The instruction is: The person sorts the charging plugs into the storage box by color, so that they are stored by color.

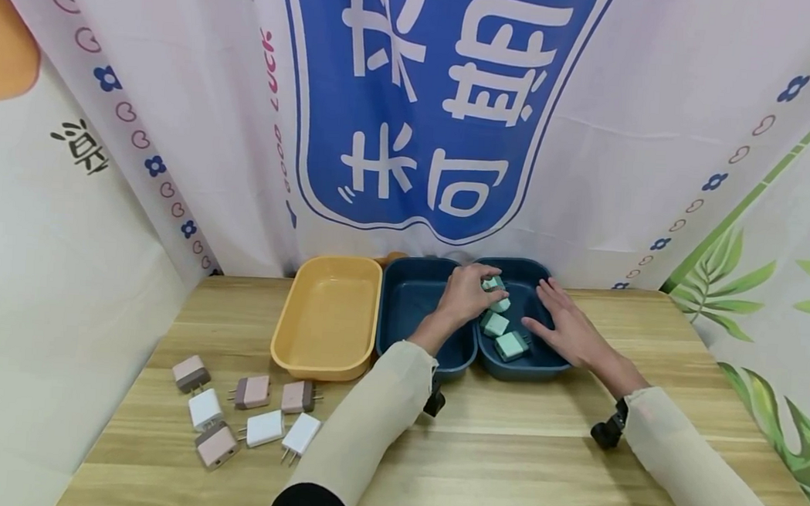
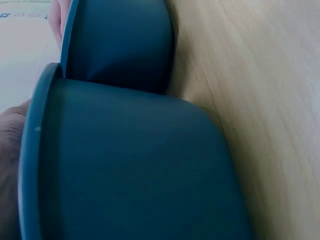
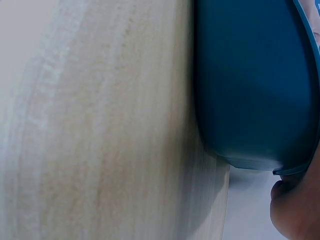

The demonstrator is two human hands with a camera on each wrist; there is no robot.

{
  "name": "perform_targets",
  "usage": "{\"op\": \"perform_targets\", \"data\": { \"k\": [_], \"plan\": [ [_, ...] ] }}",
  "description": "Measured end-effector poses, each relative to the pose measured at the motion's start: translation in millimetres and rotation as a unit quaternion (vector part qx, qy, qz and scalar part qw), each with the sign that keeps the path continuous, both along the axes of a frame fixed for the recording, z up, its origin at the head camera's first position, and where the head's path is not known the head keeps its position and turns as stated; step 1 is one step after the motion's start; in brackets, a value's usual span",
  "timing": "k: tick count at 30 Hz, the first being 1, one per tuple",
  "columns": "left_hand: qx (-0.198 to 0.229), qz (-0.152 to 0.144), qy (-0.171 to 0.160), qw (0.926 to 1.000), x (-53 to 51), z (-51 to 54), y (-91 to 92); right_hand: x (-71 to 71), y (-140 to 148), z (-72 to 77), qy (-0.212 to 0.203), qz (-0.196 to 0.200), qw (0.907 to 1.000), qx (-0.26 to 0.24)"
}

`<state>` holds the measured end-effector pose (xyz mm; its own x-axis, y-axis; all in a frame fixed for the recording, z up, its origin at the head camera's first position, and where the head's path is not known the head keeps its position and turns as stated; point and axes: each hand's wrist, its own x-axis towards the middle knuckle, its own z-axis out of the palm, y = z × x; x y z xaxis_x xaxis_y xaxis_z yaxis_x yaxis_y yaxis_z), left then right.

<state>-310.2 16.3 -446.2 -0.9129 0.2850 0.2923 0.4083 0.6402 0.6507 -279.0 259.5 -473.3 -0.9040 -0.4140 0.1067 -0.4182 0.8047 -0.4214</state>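
Several mint-green plug chargers, one of them a green charger (image 1: 511, 345) near the front, lie along the left side of the right-hand dark blue bin (image 1: 526, 373). At the bin's back left, my left hand (image 1: 463, 294) has its thumb and fingers curled round a green charger (image 1: 493, 284), with another just below it. My right hand (image 1: 570, 330) is over the same bin's right side, fingers extended and holding nothing. The left wrist view shows the outer wall of a blue bin (image 2: 135, 165); the right wrist view shows a blue bin (image 3: 250, 85) and part of my right hand (image 3: 300, 205).
A second blue bin (image 1: 413, 284) stands left of the first, partly under my left forearm, with a yellow bin (image 1: 323, 373) beside it. On the wooden table (image 1: 504, 460) at the left lie several pink-and-grey chargers (image 1: 216, 446) and white chargers (image 1: 265, 428). A printed curtain (image 1: 627, 143) hangs behind.
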Motion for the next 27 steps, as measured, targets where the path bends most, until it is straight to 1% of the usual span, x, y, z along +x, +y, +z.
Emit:
{"op": "perform_targets", "data": {
  "k": [3,5,9,11,17,21,27],
  "plan": [
    [0.001,-0.003,0.001,1.0,0.3,0.2,-1.0,0.1,-0.6,-0.3,0.001,0.001,1.0,0.002],
    [0.002,-0.011,0.0,0.9999,1.1,1.2,-2.3,-0.2,-0.9,-0.3,0.0,0.002,1.0,0.004],
    [0.002,-0.031,-0.006,0.9995,4.7,6.3,-7.6,-1.2,-0.7,-0.1,-0.004,0.003,1.0,0.008],
    [-0.002,-0.036,-0.008,0.9993,7.5,9.4,-11.2,-1.6,-0.9,-0.1,-0.006,0.003,0.9999,0.012],
    [-0.013,-0.046,-0.007,0.9988,13.1,17.8,-21.8,-1.0,-1.5,4.0,-0.012,-0.001,0.9996,0.027],
    [-0.018,-0.049,-0.004,0.9986,16.1,21.2,-29.4,0.1,-1.5,6.9,-0.008,-0.002,0.9995,0.03],
    [-0.013,-0.051,-0.017,0.9985,25.6,24.8,-47.6,-1.3,-2.2,10.3,-0.006,0.004,0.9993,0.038]
  ]
}}
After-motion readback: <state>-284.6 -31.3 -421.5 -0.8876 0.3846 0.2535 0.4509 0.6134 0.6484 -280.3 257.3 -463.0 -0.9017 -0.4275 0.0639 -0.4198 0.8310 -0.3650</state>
